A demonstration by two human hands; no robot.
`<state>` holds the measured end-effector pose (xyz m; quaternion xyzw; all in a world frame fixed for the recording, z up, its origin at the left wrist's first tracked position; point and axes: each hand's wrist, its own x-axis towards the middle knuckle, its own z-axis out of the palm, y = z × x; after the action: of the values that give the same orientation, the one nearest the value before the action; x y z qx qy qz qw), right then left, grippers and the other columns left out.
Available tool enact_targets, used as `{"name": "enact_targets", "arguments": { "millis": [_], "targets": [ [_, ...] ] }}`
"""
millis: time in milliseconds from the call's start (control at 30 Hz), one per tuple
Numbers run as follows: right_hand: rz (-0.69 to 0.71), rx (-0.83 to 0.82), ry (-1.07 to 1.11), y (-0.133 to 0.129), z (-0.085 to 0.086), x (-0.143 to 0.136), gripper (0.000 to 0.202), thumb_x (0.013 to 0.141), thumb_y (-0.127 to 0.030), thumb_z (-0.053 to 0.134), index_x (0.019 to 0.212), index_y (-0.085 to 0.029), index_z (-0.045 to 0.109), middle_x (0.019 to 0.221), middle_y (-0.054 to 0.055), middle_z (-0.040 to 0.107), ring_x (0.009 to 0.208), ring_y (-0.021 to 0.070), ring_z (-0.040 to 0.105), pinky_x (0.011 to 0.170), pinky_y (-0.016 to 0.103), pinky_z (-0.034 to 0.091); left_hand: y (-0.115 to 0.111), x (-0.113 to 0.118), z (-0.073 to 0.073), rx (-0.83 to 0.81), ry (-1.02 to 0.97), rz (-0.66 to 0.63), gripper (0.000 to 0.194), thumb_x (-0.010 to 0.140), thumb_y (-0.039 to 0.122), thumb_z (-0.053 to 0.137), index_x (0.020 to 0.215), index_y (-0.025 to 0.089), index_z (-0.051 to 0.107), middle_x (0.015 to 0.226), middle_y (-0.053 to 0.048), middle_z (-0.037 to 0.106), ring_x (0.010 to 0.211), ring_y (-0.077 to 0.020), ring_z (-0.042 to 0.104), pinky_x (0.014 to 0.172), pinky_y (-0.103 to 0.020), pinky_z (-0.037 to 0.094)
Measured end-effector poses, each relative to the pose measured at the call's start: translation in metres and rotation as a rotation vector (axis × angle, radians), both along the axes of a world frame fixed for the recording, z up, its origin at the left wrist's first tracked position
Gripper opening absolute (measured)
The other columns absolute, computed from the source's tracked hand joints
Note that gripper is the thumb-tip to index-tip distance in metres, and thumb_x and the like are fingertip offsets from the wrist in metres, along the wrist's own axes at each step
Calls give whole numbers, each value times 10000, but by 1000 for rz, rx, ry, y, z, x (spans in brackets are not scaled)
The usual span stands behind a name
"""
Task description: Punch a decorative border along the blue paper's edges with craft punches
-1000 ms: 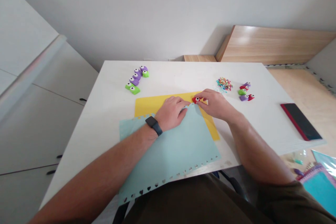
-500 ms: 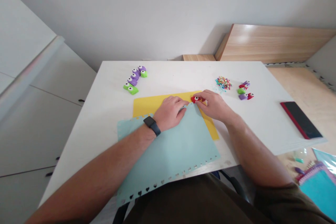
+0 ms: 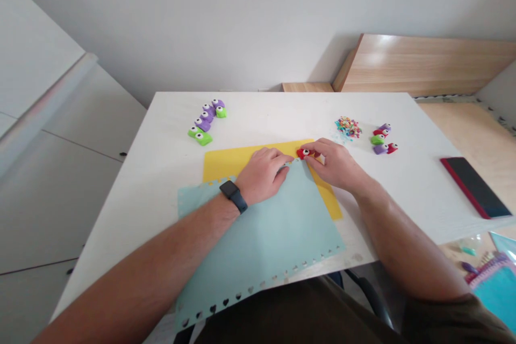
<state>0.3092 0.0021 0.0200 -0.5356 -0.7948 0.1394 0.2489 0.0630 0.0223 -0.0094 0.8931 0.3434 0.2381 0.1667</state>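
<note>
A light blue sheet (image 3: 258,247) with heart-shaped holes along its edges overlaps a yellow sheet (image 3: 226,162) on the white table. My left hand (image 3: 264,174), with a dark watch on the wrist, lies on the blue sheet, its fingers bent and fingertips at the top edge; it grips nothing that I can make out. My right hand (image 3: 328,162) pinches a small red punch (image 3: 303,153) with a white eye-like button, which sits at the blue sheet's upper right corner, over the yellow sheet. The left fingertips are just left of the punch.
Purple and green punches (image 3: 203,123) stand at the back left. Coloured paper bits (image 3: 349,128) lie in a pile on the right, beside several purple, red and green punches (image 3: 380,140). A dark phone-like object with a red edge (image 3: 475,187) rests at the right.
The camera view has shifted slightly, so the things on the right appear further right. Both hands keep nearly the same pose, the right still at the red punch.
</note>
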Motion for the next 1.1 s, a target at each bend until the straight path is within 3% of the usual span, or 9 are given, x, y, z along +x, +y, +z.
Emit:
{"name": "enact_targets", "arguments": {
  "millis": [500,1100],
  "targets": [
    [9,58,-31,-3,-3,-3,254,1017,-200,595,1203,-224,765,1085,102,751,990,232,712,898,346,548,0,0,0,3,-29,-1,267,1034,224,562,1259,205,706,1126,-100,713,1083,-265,648,1004,-463,523],
    [-54,64,-47,-2,-3,-5,238,1003,-206,609,1187,-200,760,1062,105,750,915,222,704,841,338,536,1,-1,-2,21,-34,-9,269,1036,218,573,1266,188,709,1137,-99,718,1086,-267,647,1010,-467,527]
  ]
}}
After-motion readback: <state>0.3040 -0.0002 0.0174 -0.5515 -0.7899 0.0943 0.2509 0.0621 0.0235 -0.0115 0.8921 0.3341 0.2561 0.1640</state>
